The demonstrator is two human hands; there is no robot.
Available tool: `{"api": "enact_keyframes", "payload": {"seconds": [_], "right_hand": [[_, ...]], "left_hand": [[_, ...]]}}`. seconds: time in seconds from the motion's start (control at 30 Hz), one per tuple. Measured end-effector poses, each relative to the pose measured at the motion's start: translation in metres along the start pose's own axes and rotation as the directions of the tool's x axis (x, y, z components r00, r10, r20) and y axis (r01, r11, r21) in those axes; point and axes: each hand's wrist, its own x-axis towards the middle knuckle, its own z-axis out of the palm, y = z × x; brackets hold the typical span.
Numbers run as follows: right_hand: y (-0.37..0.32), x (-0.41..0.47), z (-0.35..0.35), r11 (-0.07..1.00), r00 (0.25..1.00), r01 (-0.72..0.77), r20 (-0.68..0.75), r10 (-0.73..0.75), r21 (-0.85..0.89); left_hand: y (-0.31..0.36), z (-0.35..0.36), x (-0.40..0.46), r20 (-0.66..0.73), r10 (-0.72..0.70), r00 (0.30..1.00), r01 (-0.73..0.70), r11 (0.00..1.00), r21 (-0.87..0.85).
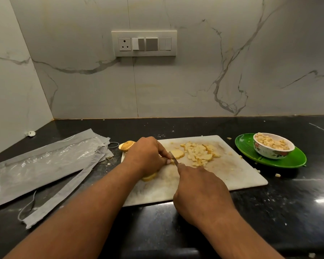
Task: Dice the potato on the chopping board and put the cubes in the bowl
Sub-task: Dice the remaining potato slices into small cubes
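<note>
A white chopping board [232,176] lies on the black counter. My left hand [148,156] curls over potato pieces on the board's left part, and a yellow slice [150,177] shows under its wrist. My right hand [200,191] grips a knife whose blade [173,157] meets the potato right by my left fingertips. A round slice [177,153] and a heap of potato cubes [199,153] lie further back on the board. A floral bowl [269,152] with cubes in it stands on a green plate [292,159] to the right.
Potato end pieces [126,145] sit off the board's back left corner. Grey plastic bags [45,165] cover the counter on the left. Stray cubes [277,175] lie on the counter near the plate. A marble wall with a switch panel [144,43] rises behind.
</note>
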Motion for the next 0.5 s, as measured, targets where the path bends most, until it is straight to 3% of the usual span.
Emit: {"api": "enact_keyframes", "payload": {"seconds": [0.27, 0.37, 0.5], "right_hand": [[0.011, -0.033, -0.035, 1.000, 0.995, -0.012, 0.099, 0.013, -0.012], [0.018, -0.008, -0.043, 0.998, 0.998, -0.061, 0.017, 0.060, 0.033], [0.029, 0.055, -0.023, 0.972, 0.983, -0.181, 0.053, 0.175, 0.148]], "left_hand": [[0.001, -0.002, 0.001, 0.015, 0.009, 1.000, -0.009, 1.000, 0.016], [0.002, -0.006, 0.000, 0.035, 0.012, 0.999, -0.014, 0.999, 0.039], [0.001, -0.008, 0.002, 0.050, 0.010, 0.999, -0.010, 1.000, -0.018]]}}
